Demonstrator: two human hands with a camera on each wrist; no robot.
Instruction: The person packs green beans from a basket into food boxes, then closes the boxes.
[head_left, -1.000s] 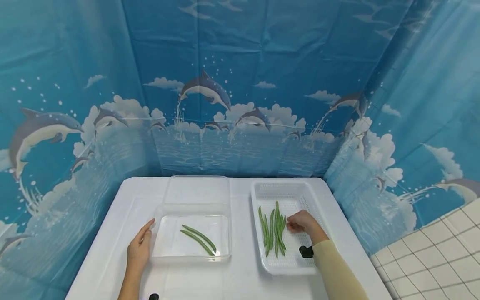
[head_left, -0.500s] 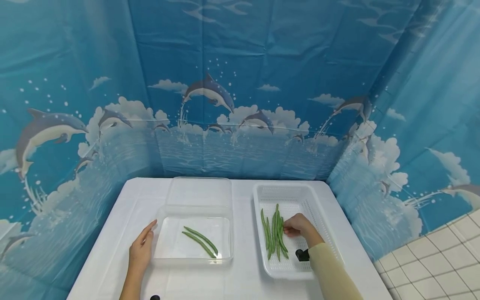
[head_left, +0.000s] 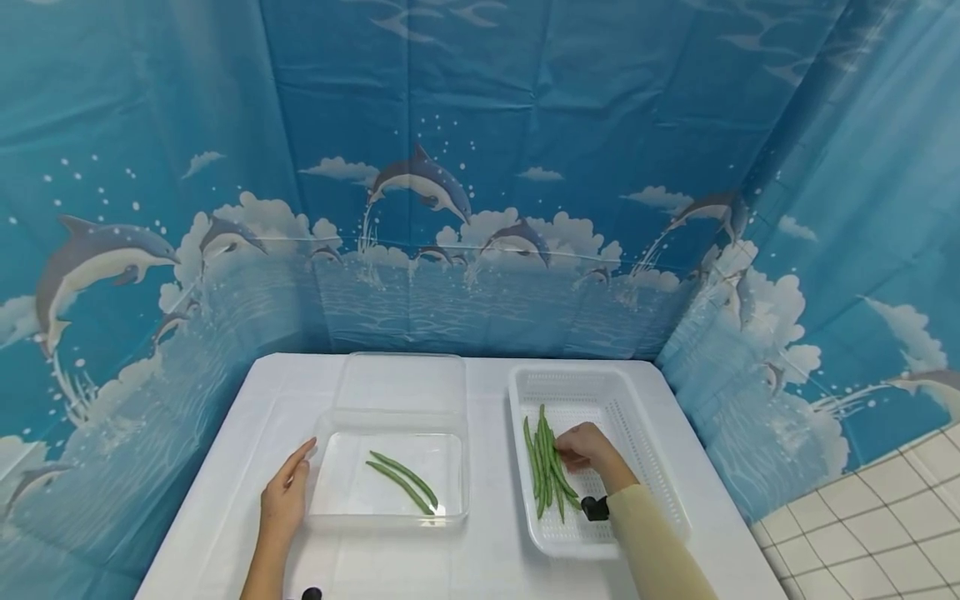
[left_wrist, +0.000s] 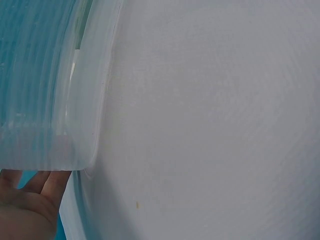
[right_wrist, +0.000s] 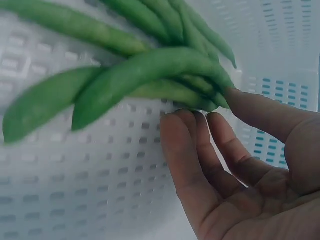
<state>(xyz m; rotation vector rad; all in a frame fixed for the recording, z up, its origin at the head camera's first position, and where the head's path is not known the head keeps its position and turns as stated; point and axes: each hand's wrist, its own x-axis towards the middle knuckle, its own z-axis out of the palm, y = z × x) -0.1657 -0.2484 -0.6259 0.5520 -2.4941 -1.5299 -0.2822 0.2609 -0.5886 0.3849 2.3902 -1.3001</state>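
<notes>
Several green beans (head_left: pixel 546 467) lie lengthwise along the left side of a white perforated basket (head_left: pixel 652 475). My right hand (head_left: pixel 588 454) reaches in from their right. In the right wrist view, my thumb (right_wrist: pixel 260 110) meets the end of a curved green bean (right_wrist: pixel 150 67), and the bent fingertips sit just under that end, pinching it. My left hand (head_left: pixel 285 492) has its fingers extended at the left wall of a clear plastic container (head_left: pixel 390 521), and in the left wrist view they reach behind its corner. Two green beans (head_left: pixel 405 479) lie inside that container.
Behind the container lies a clear lid (head_left: pixel 401 379), on the white-covered table (head_left: pixel 491 533). A blue dolphin-print curtain (head_left: pixel 480 167) rises along the table's back and sides. White tiles (head_left: pixel 885 517) show at the lower right.
My right hand has moved left against the beans in the basket. The upper ends of the right-hand beans have shifted left and now slant. My left hand has kept its place by the container.
</notes>
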